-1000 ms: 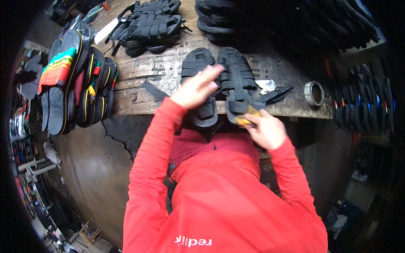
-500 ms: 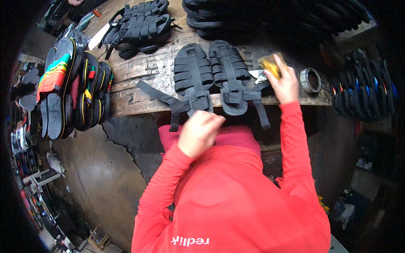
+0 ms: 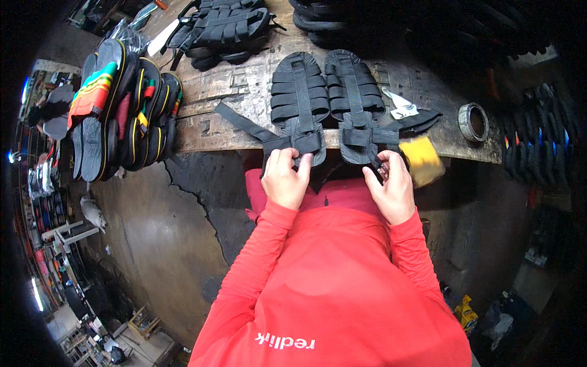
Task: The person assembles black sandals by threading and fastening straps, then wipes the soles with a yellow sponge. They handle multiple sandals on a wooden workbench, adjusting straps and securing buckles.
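Note:
Two black strappy sandals lie side by side at the bench's front edge, their heels toward me. My left hand point(image 3: 286, 177) is closed at the heel of the left sandal point(image 3: 299, 92), thumb along the sole edge and fingers by the ankle strap. With fingers curled, my right hand point(image 3: 391, 186) grips a black strap at the heel of the right sandal point(image 3: 353, 85). A blurred yellow pad point(image 3: 423, 160) is just right of that hand, at the bench edge; whether anything supports it I cannot tell. White scrap point(image 3: 400, 103) rests beside the right sandal.
On the worn wooden bench point(image 3: 205, 131) a tape roll point(image 3: 473, 122) stands to the right. Stacked strappy sandals point(image 3: 226, 27) sit at the back left. Bundled flip-flops point(image 3: 95, 140) crowd the left end, and more footwear point(image 3: 532, 134) hangs at the right.
My right hand has come down and left from beside the white scrap to the right sandal's heel; the yellow pad is no longer in its fingers. My left hand has moved up to the left sandal.

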`<state>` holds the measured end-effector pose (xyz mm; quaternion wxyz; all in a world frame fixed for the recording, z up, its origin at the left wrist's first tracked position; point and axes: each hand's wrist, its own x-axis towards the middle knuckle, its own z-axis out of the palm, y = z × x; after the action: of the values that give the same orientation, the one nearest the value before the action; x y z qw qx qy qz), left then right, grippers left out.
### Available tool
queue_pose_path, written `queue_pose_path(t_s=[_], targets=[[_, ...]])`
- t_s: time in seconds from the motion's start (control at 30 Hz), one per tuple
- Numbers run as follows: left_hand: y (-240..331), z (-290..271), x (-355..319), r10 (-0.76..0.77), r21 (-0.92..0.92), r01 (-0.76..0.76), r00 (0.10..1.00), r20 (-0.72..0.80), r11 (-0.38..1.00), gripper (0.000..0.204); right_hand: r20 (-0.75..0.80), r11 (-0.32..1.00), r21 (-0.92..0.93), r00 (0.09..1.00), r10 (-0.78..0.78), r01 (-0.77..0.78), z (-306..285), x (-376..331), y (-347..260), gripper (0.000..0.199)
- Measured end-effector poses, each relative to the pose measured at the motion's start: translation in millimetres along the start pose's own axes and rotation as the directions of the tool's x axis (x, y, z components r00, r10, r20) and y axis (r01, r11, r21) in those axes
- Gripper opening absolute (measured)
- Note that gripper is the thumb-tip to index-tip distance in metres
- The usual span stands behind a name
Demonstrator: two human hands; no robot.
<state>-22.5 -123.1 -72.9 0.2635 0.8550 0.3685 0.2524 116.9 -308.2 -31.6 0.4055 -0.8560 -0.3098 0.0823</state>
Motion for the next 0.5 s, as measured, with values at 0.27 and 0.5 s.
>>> queue_pose_path(t_s=[0.27, 0.5], targets=[[-16, 0, 5, -0.008, -0.297, 0.024, 0.998, 0.055, 0.954, 0.008, -0.205, 0.932, -0.265, 0.93, -0.305, 0.247, -93, 49, 53, 0.027], [3, -9, -3, 0.044, -0.296, -0.063, 0.996, -0.072, 0.953, 0.004, 0.274, 0.914, -0.039, 0.884, -0.378, 0.403, -24, 18, -19, 0.041]])
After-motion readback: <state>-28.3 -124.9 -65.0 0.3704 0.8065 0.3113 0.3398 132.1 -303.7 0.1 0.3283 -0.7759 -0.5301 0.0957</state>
